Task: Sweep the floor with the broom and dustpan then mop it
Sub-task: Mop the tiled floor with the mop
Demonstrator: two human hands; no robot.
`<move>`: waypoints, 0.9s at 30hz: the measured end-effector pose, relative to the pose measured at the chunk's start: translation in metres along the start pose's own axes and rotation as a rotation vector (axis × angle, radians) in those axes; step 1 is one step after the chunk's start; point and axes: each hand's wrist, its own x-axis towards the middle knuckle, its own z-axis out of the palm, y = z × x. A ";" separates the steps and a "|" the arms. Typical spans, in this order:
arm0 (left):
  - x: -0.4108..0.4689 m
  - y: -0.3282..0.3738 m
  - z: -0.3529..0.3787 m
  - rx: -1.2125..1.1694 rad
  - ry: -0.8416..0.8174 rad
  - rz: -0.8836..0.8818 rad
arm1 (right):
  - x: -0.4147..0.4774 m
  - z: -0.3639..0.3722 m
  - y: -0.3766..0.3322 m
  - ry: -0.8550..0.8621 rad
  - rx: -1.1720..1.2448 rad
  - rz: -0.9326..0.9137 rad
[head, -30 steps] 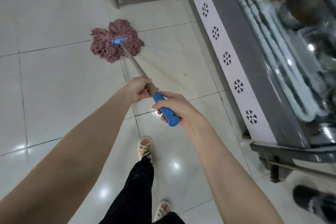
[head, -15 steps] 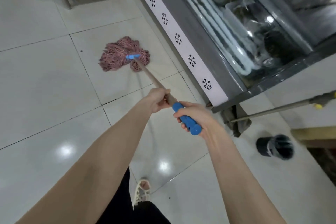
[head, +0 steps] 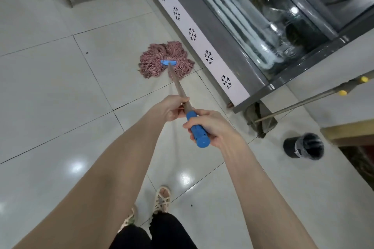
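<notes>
Sliding right since half a second ago, the mop is now lying on the floor just beside the cabinet. Nearest me, my right hand is gripping the blue end of the pole and my left hand is curling round the wood just ahead; the pole is running away from both to the mop, so I am expecting a pull back left.

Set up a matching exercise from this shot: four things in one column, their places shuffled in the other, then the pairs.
1. mop head
2. left hand
3. right hand
4. black bin

A. grips the blue grip
B. sits apart at the far right
C. lies beside the snowflake panel
D. grips the brown shaft

Pairs: 1-C, 2-D, 3-A, 4-B.
</notes>
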 end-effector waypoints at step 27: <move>-0.206 -0.086 -0.279 -0.139 0.413 0.079 | -0.075 0.262 0.108 -0.391 -0.273 0.050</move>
